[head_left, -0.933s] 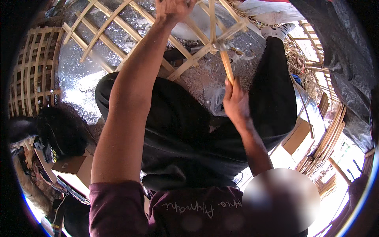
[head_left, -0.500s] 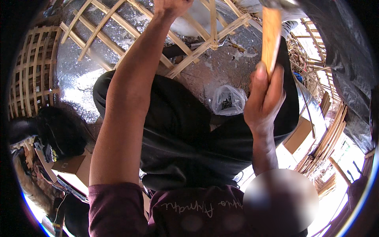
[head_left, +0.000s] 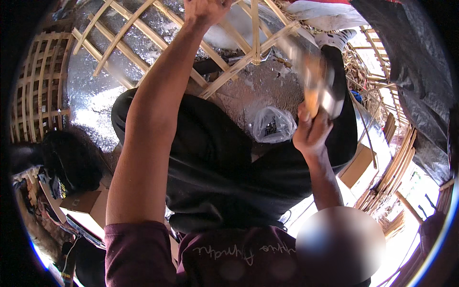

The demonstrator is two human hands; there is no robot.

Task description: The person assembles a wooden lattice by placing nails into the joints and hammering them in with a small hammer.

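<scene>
A bamboo lattice (head_left: 125, 47) of crossed, split strips lies ahead of my crossed legs. My left hand (head_left: 205, 10) reaches over it at the top edge of the view. Its fingers look curled at the strips, but the edge cuts them off, hiding what they hold. My right hand (head_left: 313, 131) is closed around the wooden handle of a hammer (head_left: 313, 98) above my right leg. Motion smears the hammer; its metal end blurs near the lattice's right corner. Left of the right hand, a clear plastic bag (head_left: 273, 125) of small dark pieces, perhaps nails, sits on the ground.
Silvery sheeting (head_left: 91, 95) covers the ground at the left, beside an upright woven bamboo panel (head_left: 40, 86). A cardboard box (head_left: 83, 203) stands lower left. On the right are a bundle of bamboo sticks (head_left: 392, 162), another cardboard box (head_left: 358, 166) and dark plastic sheeting (head_left: 416, 62).
The hammer has swung down and left, its head coming into view near the lattice. My right hand has dropped slightly toward me. My left hand stays nearly in place.
</scene>
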